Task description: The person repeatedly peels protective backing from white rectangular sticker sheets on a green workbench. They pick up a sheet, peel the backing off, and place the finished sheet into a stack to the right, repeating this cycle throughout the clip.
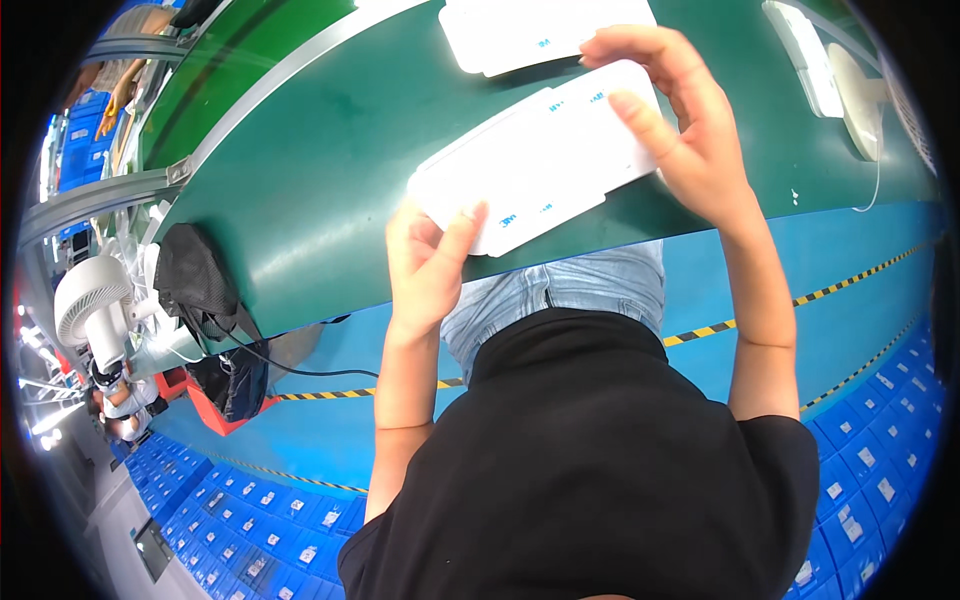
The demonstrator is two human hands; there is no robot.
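Here, both hands hold white flat packages (540, 160).

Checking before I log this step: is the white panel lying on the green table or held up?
Held: left hand and right hand grip the white panel at opposite ends over the green table.

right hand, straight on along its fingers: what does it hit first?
Probably the second white flat pack lying on the green table. The right hand grips the held stack of white packs, fingers pointing up-left toward it. Depth is unclear; it may pass above.
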